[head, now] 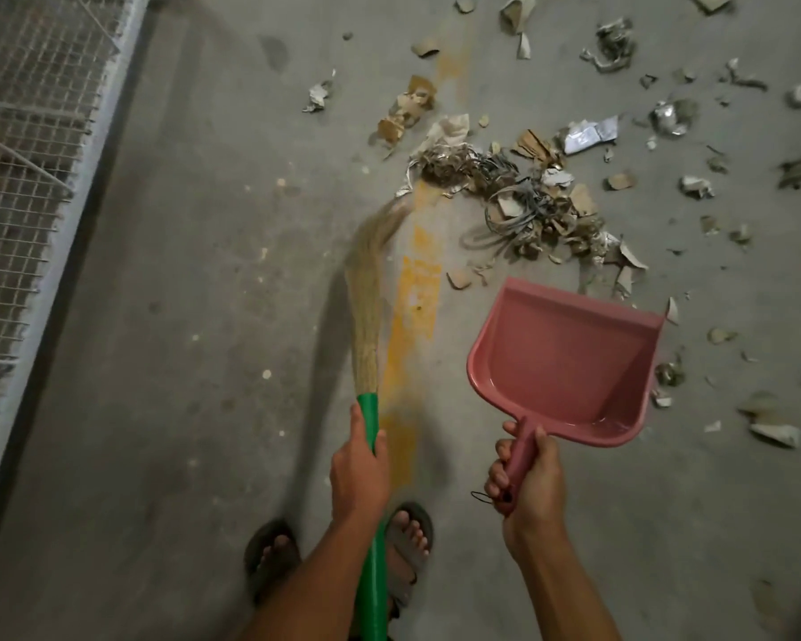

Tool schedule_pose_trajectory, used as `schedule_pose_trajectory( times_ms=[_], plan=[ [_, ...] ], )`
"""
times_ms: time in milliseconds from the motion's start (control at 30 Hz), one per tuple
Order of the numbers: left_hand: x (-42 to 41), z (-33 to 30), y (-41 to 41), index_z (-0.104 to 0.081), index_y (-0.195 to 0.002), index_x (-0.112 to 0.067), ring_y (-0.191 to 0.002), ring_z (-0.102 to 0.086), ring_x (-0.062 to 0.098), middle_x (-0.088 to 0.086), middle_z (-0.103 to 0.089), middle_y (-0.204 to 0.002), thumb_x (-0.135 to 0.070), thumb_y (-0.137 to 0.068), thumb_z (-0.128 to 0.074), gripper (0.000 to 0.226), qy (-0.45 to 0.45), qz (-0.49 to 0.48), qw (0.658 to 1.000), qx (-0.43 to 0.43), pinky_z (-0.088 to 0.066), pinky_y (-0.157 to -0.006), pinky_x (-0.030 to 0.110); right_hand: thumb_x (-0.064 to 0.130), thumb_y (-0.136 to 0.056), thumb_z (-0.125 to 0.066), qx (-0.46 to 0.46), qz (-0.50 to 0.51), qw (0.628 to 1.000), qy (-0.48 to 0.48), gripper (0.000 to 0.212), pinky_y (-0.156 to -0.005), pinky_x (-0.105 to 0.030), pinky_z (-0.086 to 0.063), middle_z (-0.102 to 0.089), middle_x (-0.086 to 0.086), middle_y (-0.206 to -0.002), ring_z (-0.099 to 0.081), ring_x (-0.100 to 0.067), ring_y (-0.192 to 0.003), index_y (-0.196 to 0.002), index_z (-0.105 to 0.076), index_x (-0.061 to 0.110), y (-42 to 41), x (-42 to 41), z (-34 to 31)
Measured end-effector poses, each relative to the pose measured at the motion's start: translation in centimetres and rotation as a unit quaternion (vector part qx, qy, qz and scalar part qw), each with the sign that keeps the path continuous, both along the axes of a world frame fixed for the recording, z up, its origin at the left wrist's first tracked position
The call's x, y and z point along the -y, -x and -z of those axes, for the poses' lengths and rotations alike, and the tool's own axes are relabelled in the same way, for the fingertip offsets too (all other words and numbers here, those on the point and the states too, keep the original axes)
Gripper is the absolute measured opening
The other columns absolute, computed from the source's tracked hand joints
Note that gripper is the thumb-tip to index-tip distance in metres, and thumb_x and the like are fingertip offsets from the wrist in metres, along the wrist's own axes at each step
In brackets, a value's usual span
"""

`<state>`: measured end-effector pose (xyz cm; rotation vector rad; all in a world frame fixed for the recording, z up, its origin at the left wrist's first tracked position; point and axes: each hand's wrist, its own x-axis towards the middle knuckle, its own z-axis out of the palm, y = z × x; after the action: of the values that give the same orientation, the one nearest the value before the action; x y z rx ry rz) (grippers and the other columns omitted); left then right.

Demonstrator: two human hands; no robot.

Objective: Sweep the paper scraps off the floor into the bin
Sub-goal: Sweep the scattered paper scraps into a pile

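Nearest the camera, two sandalled feet (338,562) are standing on the concrete floor (181,409), and both forearms are reaching forward. The left hand (359,474) is wrapping its fingers round the green handle of the broom (366,312); the right hand (526,474) is gripping the stem of the pink dustpan (560,363), which is riding tilted and seemingly just above the floor, still empty.

The broom's straw head is blurring near the left edge of the main scrap pile (509,196), beside a worn yellow floor stripe (412,312). The pile, a tangle of torn paper, card and loops of strapping, is lying just beyond the pan's open lip.

To do this step well, I judge the pan should be set flat with its lip pressed to the floor right against the pile, and the broom should be drawing short strokes toward it from the far side rather than flicking sideways, since light paper scatters easily. The strapping may snag the bristles.

Farther out, loose scraps (685,118) are lying spread to the right and top, well apart from the pile. A wire mesh panel (33,145) is running along the left. No bin is showing.
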<state>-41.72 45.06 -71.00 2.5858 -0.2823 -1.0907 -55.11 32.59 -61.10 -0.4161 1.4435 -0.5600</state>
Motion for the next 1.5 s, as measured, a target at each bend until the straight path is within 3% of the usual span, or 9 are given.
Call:
schedule_pose_trajectory(
  times_ms=[133,233,467,700,900,1100,1267,1400,1500],
  plan=[
    [1.1,1.9,1.2,-0.011,-0.171,-0.03,-0.121,-0.065,0.037,0.018,-0.066,-0.136,-0.042,-0.111,-0.046,0.07,-0.103,0.056,0.992,-0.05,-0.055,-0.098,0.045,0.038,-0.11,-0.034,-0.006,-0.006,1.0,0.002,0.039,-0.036,-0.022,-0.032,-0.049,-0.001,-0.065,-0.037,-0.01,-0.038,-0.111,-0.061,0.009,1.7,-0.5,0.6],
    [5.5,2.1,3.0,-0.014,-0.171,-0.031,-0.131,-0.06,0.04,0.022,-0.057,-0.148,-0.04,-0.11,-0.048,0.07,-0.073,0.11,0.985,-0.108,-0.05,-0.109,0.046,0.038,-0.11,-0.034,-0.012,-0.004,1.0,-0.002,0.039,-0.036,-0.021,-0.032,-0.05,-0.002,-0.066,-0.037,-0.01,-0.038,-0.111,-0.061,0.009,3.1,-1.0,1.2],
    [15.5,-0.9,4.1,-0.022,-0.167,-0.044,-0.113,-0.065,0.042,0.02,-0.064,-0.131,-0.039,-0.108,-0.053,0.068,0.065,0.222,0.969,-0.09,-0.055,-0.093,0.045,0.038,-0.11,-0.034,-0.026,0.019,0.999,0.003,0.039,-0.036,-0.021,-0.032,-0.05,-0.002,-0.065,-0.036,-0.01,-0.039,-0.109,-0.061,0.01,5.5,-0.4,1.5],
    [12.7,-2.4,1.6,-0.021,-0.166,-0.048,-0.104,-0.068,0.037,0.019,-0.066,-0.122,-0.048,-0.107,-0.053,0.067,0.097,0.221,0.969,-0.043,-0.059,-0.093,0.045,0.037,-0.11,-0.033,-0.005,0.027,0.999,0.016,0.038,-0.036,-0.021,-0.031,-0.048,-0.003,-0.066,-0.036,-0.01,-0.038,-0.107,-0.059,0.009,4.4,1.0,0.5],
    [3.6,-3.5,-1.6,-0.019,-0.163,-0.057,-0.084,-0.068,0.025,0.009,-0.068,-0.101,-0.049,-0.103,-0.056,0.071,0.11,0.107,0.988,-0.028,-0.057,-0.075,0.035,0.037,-0.111,-0.032,0.02,-0.011,1.0,0.013,0.039,-0.035,-0.022,-0.031,-0.049,-0.002,-0.066,-0.036,-0.011,-0.039,-0.11,-0.059,0.009,1.1,0.0,-0.6],
    [-3.7,-3.5,-6.5,-0.036,-0.16,-0.032,-0.104,-0.069,0.036,0.012,-0.07,-0.124,-0.032,-0.101,-0.067,0.067,0.086,-0.059,0.994,0.042,-0.056,-0.088,0.04,0.034,-0.111,-0.033,0.008,-0.134,0.991,-0.008,0.038,-0.037,-0.022,-0.027,-0.047,-0.003,-0.066,-0.034,-0.013,-0.041,-0.109,-0.06,0.007,-5.3,-4.2,-1.3],
    [-7.7,-2.2,-12.1,-0.04,-0.149,-0.03,-0.096,-0.071,0.036,0.01,-0.07,-0.116,-0.034,-0.1,-0.065,0.055,0.071,-0.233,0.968,0.058,-0.061,-0.086,0.051,0.036,-0.11,-0.036,0.04,-0.218,0.973,-0.059,0.038,-0.037,-0.019,-0.025,-0.05,-0.001,-0.063,-0.033,-0.012,-0.039,-0.109,-0.061,0.009,-11.3,-8.0,-1.2],
    [-12.6,6.0,-16.4,-0.034,-0.144,-0.035,-0.093,-0.075,0.045,0.018,-0.074,-0.119,-0.06,-0.084,-0.049,0.067,0.026,-0.357,0.932,0.063,-0.063,-0.085,0.056,0.037,-0.11,-0.034,0.052,-0.28,0.956,-0.07,0.039,-0.041,-0.018,-0.023,-0.049,-0.002,-0.065,-0.03,-0.013,-0.04,-0.11,-0.061,0.009,-14.9,-10.3,-1.0],
    [-12.5,3.6,-19.7,-0.038,-0.148,-0.019,-0.086,-0.077,0.043,0.024,-0.075,-0.12,-0.043,-0.098,-0.056,0.059,-0.003,-0.43,0.902,0.04,-0.065,-0.062,0.04,0.04,-0.109,-0.034,0.056,-0.312,0.945,-0.075,0.04,-0.042,-0.019,-0.022,-0.049,-0.002,-0.066,-0.029,-0.013,-0.041,-0.109,-0.061,0.009,-16.4,-11.3,-0.5]
  ],
)
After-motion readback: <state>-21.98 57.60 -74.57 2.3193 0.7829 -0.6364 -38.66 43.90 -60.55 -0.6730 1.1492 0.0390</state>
